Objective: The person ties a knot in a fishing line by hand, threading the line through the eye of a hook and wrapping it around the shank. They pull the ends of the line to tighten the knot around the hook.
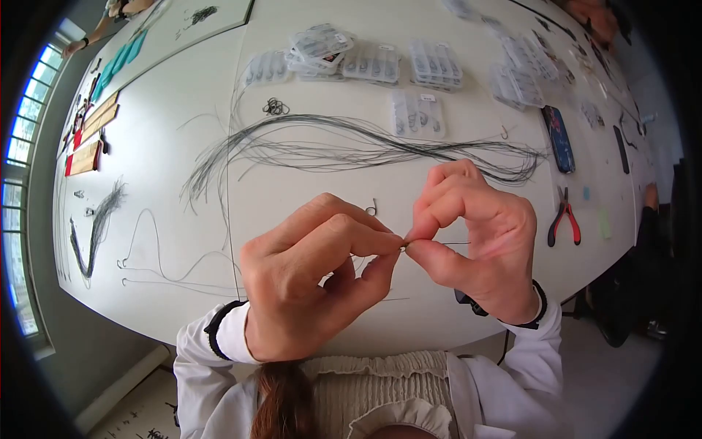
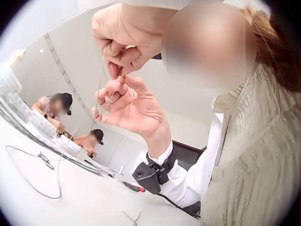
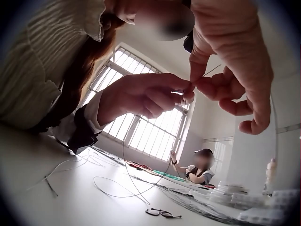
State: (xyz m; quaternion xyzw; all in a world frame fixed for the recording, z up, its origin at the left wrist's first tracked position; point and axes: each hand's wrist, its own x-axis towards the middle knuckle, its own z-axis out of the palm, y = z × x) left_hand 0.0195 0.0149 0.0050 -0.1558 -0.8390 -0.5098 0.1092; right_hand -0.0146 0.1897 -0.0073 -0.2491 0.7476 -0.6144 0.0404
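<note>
In the head view my left hand (image 1: 318,274) and right hand (image 1: 479,241) meet fingertip to fingertip above the table. Each pinches a tiny item between thumb and forefinger, mostly hidden by the fingertips. A thin line (image 1: 457,242) sticks out to the right of the pinch. In the left wrist view, the left hand (image 2: 129,35) is above the right hand (image 2: 136,110), with a thin line (image 2: 100,70) hanging down. The right wrist view shows the left hand (image 3: 141,94) and right hand (image 3: 235,56) touching at the fingertips, a short line end (image 3: 214,69) beside them.
A long bundle of dark strands (image 1: 329,128) lies beyond the hands. Clear plastic boxes (image 1: 417,113) stand behind it. Red-handled pliers (image 1: 564,219) and a phone-like dark item (image 1: 559,139) lie right. Hooks with line (image 1: 126,281) lie left. Other people sit farther off.
</note>
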